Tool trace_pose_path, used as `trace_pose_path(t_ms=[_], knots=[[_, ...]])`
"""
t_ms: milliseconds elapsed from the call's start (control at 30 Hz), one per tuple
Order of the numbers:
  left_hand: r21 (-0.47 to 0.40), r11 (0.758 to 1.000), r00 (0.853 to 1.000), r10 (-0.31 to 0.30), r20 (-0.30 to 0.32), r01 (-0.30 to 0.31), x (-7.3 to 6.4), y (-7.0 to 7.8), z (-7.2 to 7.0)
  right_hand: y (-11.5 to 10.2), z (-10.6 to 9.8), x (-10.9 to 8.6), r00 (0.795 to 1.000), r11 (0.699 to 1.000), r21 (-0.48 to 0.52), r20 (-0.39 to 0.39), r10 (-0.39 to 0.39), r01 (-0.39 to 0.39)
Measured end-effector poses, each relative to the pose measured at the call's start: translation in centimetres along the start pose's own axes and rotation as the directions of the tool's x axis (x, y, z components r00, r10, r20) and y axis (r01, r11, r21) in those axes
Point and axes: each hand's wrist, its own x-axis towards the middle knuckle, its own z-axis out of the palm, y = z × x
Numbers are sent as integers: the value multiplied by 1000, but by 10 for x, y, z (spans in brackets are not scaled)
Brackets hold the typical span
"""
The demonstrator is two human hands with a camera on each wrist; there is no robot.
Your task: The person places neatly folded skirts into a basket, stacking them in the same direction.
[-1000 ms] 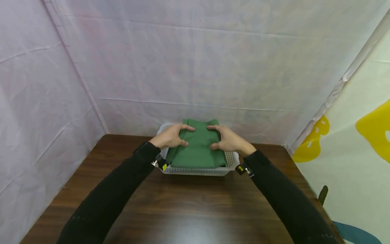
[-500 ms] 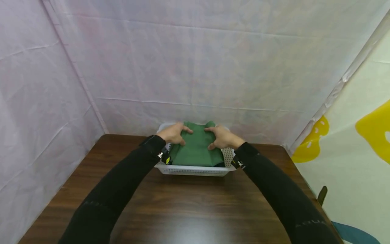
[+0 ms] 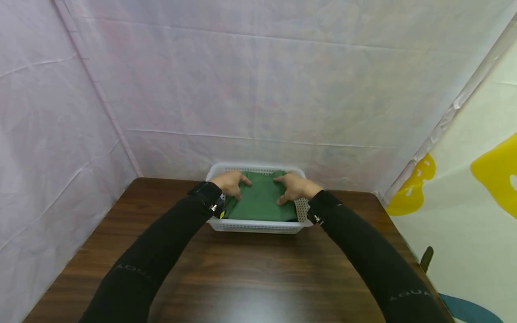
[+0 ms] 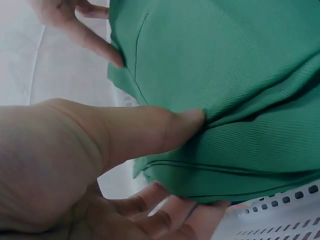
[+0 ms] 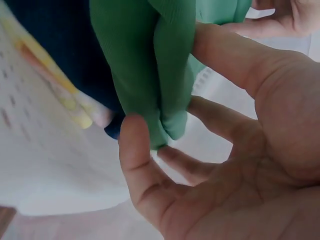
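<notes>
A folded green cloth [image 3: 261, 199] lies in a white perforated plastic basket [image 3: 258, 223]. My left hand [image 3: 229, 183] grips the cloth's left side, thumb on top and the other fingers along its lower edge in the left wrist view. At the opposite side my right hand [image 3: 296, 187] holds it, thumb over the upper face and fingers spread around the folded end. Beneath the green layers the right wrist view shows a dark navy cloth [image 5: 62, 47] and a yellow patterned cloth [image 5: 47, 70].
The basket stands at the far edge of a dark wooden table [image 3: 242, 264], close to a white fabric wall [image 3: 258, 103]. Another white panel with yellow shapes [image 3: 408, 188] borders the right side.
Both hands have lowered the green cloth deeper into the basket. Its far edge has dropped, and the basket's back rim now shows behind it.
</notes>
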Motion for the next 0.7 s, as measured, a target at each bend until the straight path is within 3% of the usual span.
trace_pose_path(t_ms=[333,467,700], knots=[[1,990,987,-142,73,142,-1,1,1,7,8,-11,996,994,98,78,38,-46],[-34,992,991,-119,66,121,-2,0,0,9,11,-13,996,993,107,78,38,-47],[47,998,998,-33,-59,36,-15,-9,-4,18,11,-20,1000,986,167,8,-5,4]])
